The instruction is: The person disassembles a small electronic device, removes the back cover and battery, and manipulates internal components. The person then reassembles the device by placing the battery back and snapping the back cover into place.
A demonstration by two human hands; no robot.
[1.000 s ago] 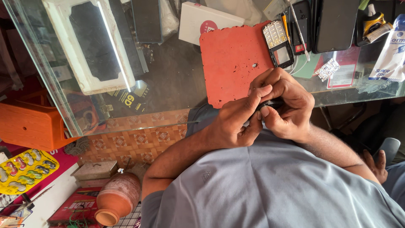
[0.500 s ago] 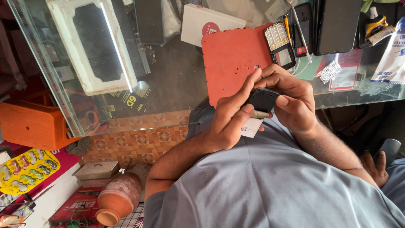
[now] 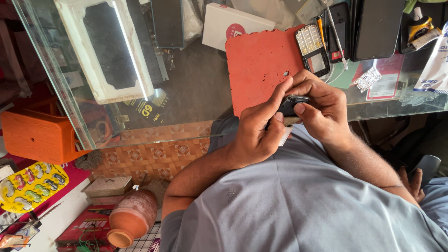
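Both hands meet just in front of the person's chest, at the near edge of the glass counter (image 3: 186, 93). The left hand (image 3: 256, 133) is closed around a small dark phone part (image 3: 290, 105), its thumb stretched up along the left side of the piece and its fingers curled under it. The right hand (image 3: 322, 109) grips the same piece from the other side, thumb pressed on its upper face and fingers bent over the top. Most of the part is hidden by the fingers, so its exact shape cannot be told; a pale metal rim shows along its top edge. A white slip of paper (image 3: 284, 136) peeks out just below the hands, against the person's grey-blue shirt (image 3: 298, 205).

Just beyond the hands a red mat (image 3: 261, 65) lies on the counter, with a small keypad phone (image 3: 313, 56) opened up at its right edge. Beside that phone lie a thin tool (image 3: 335, 32), a dark phone (image 3: 340, 28) and a larger dark slab (image 3: 377, 28). A white box (image 3: 228, 23) sits behind the mat, and further left a white foam tray (image 3: 102, 51) shows at the glass.

Below the counter, on the left, stands an orange box (image 3: 37, 135). Nearer the camera are a yellow blister pack (image 3: 30, 186) and a clay pot (image 3: 130, 219)
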